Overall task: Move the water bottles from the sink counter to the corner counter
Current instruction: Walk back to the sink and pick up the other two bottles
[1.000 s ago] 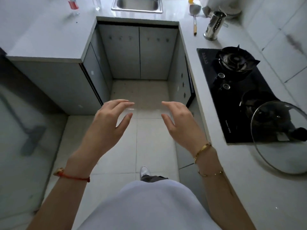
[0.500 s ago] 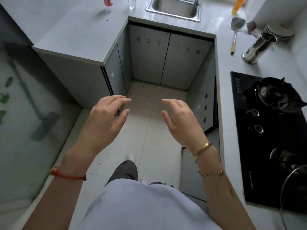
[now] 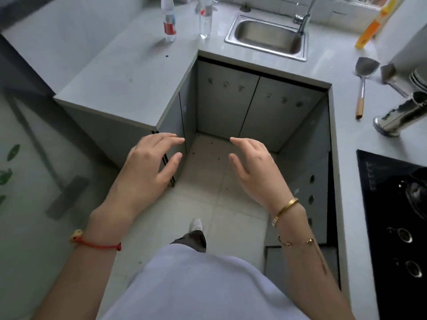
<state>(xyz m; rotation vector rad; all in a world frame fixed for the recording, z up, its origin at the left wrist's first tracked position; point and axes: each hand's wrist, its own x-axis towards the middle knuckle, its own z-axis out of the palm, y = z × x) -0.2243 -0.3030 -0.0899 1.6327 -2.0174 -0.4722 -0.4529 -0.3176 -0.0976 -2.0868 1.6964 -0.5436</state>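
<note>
Two clear water bottles stand upright on the grey counter [image 3: 120, 72] left of the sink [image 3: 265, 38]. One bottle [image 3: 168, 21] has a red label; the other bottle [image 3: 205, 18] stands closer to the sink, its label pale. Both are far ahead of my hands. My left hand [image 3: 150, 167] and my right hand [image 3: 254, 167] hover over the floor in front of me, palms facing each other, fingers apart, holding nothing.
A faucet [image 3: 302, 19] rises behind the sink. On the right counter lie a spatula [image 3: 364, 82], a steel cup [image 3: 402, 116], an orange bottle [image 3: 374, 24] and a black gas stove [image 3: 397, 222]. Cabinet doors [image 3: 251, 107] face the tiled floor. A mop [image 3: 64, 195] stands left.
The view has moved forward and tilted up, so the sink and both bottles now show fully. My hands keep the same open pose in front of me.
</note>
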